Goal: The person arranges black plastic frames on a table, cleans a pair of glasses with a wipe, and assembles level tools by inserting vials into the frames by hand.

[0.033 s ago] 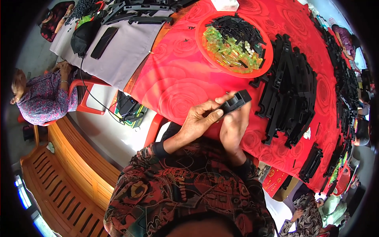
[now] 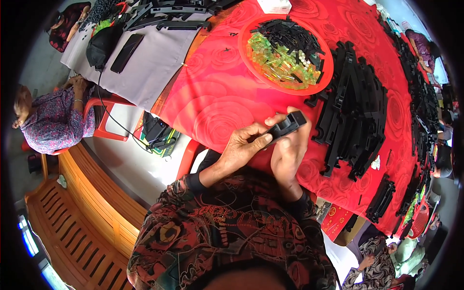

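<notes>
A short black plastic part (image 2: 284, 127) with a recess in its side is held tilted above the red tablecloth, its far end raised to the right. My left hand (image 2: 245, 146) is closed on its near end, thumb on top. My right hand (image 2: 289, 153) is closed about the part's other end from behind and below. Its fingertips are partly hidden by the part. Beyond my hands stands a red basin (image 2: 245, 57) holding small black strips (image 2: 286, 35) and yellow-green translucent pieces (image 2: 278, 60). To the right lies a pile of long black plastic parts (image 2: 350, 106).
More black parts (image 2: 382, 198) lie at the right, and others (image 2: 169, 24) on a grey cloth (image 2: 152, 67) at the far left, with a phone (image 2: 126, 53) and a black cap (image 2: 102, 46). A wooden bench (image 2: 87, 217) is at left. Several people sit around, one (image 2: 58, 116) at left.
My right hand has shifted slightly up toward the far end of the black part. My left hand and the part stay nearly in place.
</notes>
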`<state>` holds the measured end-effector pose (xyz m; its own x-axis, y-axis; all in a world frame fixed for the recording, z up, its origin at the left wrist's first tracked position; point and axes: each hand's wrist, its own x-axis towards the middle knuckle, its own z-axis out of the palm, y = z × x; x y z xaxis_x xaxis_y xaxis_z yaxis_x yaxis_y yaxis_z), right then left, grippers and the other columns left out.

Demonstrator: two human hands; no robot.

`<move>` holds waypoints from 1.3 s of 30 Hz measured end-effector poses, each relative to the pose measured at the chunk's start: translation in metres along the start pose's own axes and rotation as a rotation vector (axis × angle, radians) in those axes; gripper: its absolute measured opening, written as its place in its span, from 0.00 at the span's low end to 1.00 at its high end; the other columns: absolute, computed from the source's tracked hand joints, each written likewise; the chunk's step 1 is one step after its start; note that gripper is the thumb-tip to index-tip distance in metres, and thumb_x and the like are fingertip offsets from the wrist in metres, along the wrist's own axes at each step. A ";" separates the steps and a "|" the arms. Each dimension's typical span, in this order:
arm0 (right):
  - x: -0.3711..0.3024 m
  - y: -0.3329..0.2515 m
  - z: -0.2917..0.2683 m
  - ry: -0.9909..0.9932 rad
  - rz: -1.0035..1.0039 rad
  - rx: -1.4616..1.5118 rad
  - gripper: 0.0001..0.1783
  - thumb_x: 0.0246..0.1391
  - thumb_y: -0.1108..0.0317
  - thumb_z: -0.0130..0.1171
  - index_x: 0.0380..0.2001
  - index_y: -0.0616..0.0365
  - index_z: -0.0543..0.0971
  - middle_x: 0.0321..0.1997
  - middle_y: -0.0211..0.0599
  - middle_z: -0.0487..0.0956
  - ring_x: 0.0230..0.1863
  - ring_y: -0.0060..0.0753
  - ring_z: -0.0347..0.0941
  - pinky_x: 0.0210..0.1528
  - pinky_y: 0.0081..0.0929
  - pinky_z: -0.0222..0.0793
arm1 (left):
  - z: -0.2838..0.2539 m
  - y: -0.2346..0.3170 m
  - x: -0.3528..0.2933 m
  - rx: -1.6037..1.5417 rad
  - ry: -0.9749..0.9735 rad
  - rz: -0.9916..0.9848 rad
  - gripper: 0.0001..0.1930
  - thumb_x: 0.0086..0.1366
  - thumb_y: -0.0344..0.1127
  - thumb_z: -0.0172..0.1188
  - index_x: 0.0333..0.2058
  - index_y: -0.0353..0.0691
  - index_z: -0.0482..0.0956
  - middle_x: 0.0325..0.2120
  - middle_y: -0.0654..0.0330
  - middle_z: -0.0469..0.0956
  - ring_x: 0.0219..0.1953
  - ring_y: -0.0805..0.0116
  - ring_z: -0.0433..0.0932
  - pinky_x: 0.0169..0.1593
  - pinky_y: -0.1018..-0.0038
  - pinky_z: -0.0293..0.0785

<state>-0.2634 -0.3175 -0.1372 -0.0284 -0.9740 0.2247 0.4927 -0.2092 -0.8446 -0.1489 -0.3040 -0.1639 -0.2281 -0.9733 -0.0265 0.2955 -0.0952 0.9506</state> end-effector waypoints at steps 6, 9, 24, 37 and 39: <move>0.006 -0.002 0.000 0.147 0.039 0.169 0.15 0.54 0.67 0.51 0.42 0.64 0.65 0.22 0.36 0.71 0.24 0.25 0.68 0.29 0.22 0.67 | 0.009 0.000 -0.009 0.082 -0.021 -0.031 0.06 0.63 0.30 0.55 0.35 0.33 0.75 0.26 0.69 0.71 0.32 0.82 0.66 0.38 0.80 0.65; 0.000 0.002 0.002 0.142 -0.067 0.115 0.14 0.53 0.68 0.52 0.40 0.64 0.65 0.22 0.37 0.71 0.24 0.25 0.68 0.29 0.22 0.67 | 0.008 0.000 -0.010 0.148 -0.006 -0.013 0.05 0.62 0.29 0.55 0.35 0.33 0.75 0.26 0.67 0.71 0.33 0.81 0.66 0.38 0.80 0.66; 0.002 0.002 0.000 0.087 -0.148 0.105 0.15 0.54 0.62 0.46 0.36 0.65 0.64 0.22 0.38 0.69 0.22 0.29 0.66 0.26 0.27 0.68 | 0.006 -0.012 -0.009 0.038 0.056 0.017 0.10 0.57 0.27 0.61 0.37 0.34 0.70 0.29 0.63 0.75 0.36 0.79 0.72 0.41 0.78 0.70; 0.010 0.013 -0.010 0.295 0.055 0.223 0.14 0.55 0.59 0.48 0.36 0.59 0.67 0.21 0.34 0.68 0.23 0.28 0.65 0.27 0.29 0.66 | 0.001 -0.001 -0.003 0.506 0.071 0.005 0.05 0.60 0.25 0.55 0.35 0.33 0.72 0.26 0.64 0.73 0.31 0.79 0.71 0.34 0.79 0.70; 0.008 0.013 -0.007 0.267 0.038 0.161 0.15 0.55 0.57 0.47 0.36 0.58 0.68 0.21 0.34 0.68 0.24 0.28 0.63 0.28 0.30 0.65 | 0.001 -0.001 -0.003 0.497 0.081 0.032 0.04 0.60 0.26 0.56 0.34 0.33 0.73 0.26 0.65 0.74 0.32 0.81 0.71 0.34 0.80 0.69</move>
<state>-0.2630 -0.3290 -0.1497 -0.2241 -0.9737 0.0414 0.6289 -0.1769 -0.7571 -0.1499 -0.3011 -0.1643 -0.1475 -0.9891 -0.0001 -0.1813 0.0269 0.9831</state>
